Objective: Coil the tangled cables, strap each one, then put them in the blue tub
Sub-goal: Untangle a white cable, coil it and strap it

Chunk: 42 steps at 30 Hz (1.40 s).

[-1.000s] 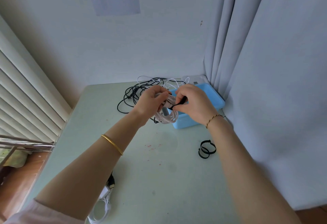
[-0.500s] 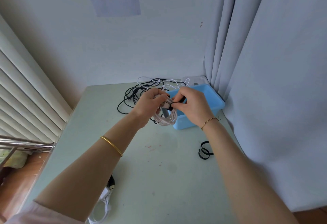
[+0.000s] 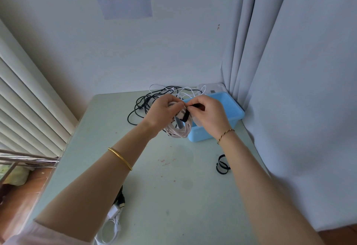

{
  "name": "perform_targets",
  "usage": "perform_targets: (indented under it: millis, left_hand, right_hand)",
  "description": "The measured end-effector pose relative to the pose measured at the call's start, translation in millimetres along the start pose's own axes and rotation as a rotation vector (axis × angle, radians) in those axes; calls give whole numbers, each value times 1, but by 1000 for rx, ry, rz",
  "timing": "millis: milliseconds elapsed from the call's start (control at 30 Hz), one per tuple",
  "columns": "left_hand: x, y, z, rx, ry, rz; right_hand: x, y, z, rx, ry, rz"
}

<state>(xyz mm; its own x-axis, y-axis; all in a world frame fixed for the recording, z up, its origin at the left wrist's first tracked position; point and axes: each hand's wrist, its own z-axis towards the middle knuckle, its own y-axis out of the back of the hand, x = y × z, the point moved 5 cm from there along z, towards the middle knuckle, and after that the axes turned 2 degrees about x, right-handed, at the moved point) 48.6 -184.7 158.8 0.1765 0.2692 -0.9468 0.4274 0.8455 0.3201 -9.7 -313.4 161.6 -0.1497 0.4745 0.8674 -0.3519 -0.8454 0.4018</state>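
Near-left edge of the surface [image 3: 173,196]: a white charger cable [image 3: 114,213] hangs half off it, with a black plug [image 3: 121,199] just beyond. It doesn't look coiled or strapped, but the left forearm hides part of it.

Mid-right: spare black straps [image 3: 222,164] lie loose on the surface beside the right forearm. Sensible staging, within reach for the next cables.

Centre, lifted off the surface: white cable coil [image 3: 180,130].
- Left hand [image 3: 164,111] grips the top of the coil, fingers curled round the loops so they can't spring apart.
- Right hand [image 3: 207,115] pinches the end of a black strap [image 3: 185,117] between thumb and fingers. The strap runs down across the bundle.
- The hands meet at the top of the coil.

Judgement: the step in hand is strapping. The strap looks wrapped, but I can't tell if it's fastened.

Just behind and right of the coil: blue tub [image 3: 231,109], open top, in the far-right corner by the curtain [image 3: 289,70]. The coil is held at the tub's near-left rim, so drop-in should be a short move. The hands hide part of the inside.

Far: a tangle of black and white cables [image 3: 144,102] sits on the surface left of the tub, unsorted. Judgement: one coil in progress and more to go, so the task is early to middle.

Risk: if the left grip lets go before the strap closes, the loops unwind.
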Motion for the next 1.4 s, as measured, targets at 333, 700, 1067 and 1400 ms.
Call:
perform_targets:
  millis: [333,700,1067,1400]
  left_hand:
    - [-3,0,0,26,-46,106]
    - [-2,1,-3,19,12,17]
    - [-11,0,-7,171,18,5]
    - [-15,5,-5,164,-132,16]
  right_hand:
    - [-3,0,4,156,-84,-75]
    - [1,1,-5,-67,-52,-98]
    - [3,-3,-11,-225,88,-169]
    - [5,3,-4,-162,-16,31]
